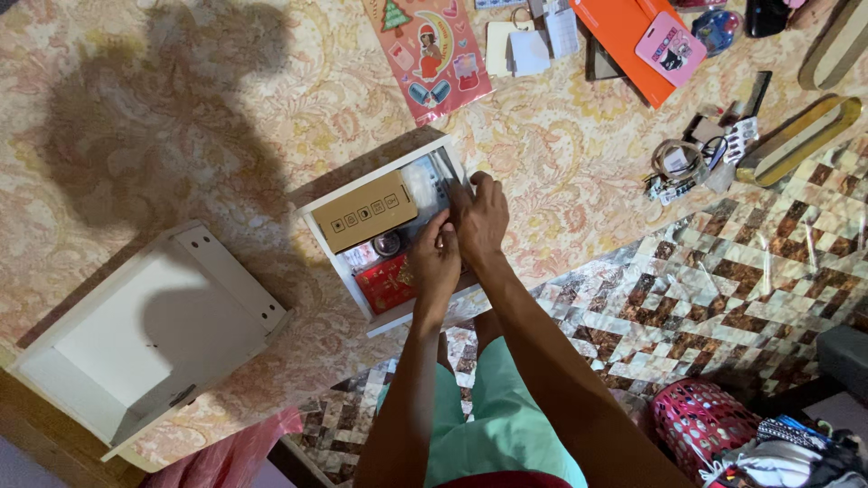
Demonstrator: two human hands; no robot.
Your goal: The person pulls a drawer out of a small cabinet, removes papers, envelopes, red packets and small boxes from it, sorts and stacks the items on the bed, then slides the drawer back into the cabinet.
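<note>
Bed cover (226, 99): a peach paisley-patterned spread that carries nearly everything in view; beside it, lower right, runs a brown and white patterned floor (723, 289).
Empty drawer (149, 334): a large white drawer, lying at the lower left of the spread, well apart from both hands.
White drawer (384, 321): a smaller one in the middle of the spread, tilted, filled with small things; both hands are over its right half.
Sticker sheet (429, 54): pink, with festive pictures, lying above the white drawer and apart from it.
Orange folder (619, 32): at the top right with a pink card on it, far from the hands.
Cardboard box (366, 212): flat and tan with a row of small icons, lying in the upper left of the white drawer, just left of the hands.
Red packet (384, 282): in the lower part of the white drawer, touching or just beside the left hand.
Right hand (481, 217): fingers curled down at the drawer's upper right corner, pressed against the other hand; what they hold is hidden.
Left hand (437, 262): fingers bent inward over the drawer's contents, pinching narrowly at something too small to make out.
</note>
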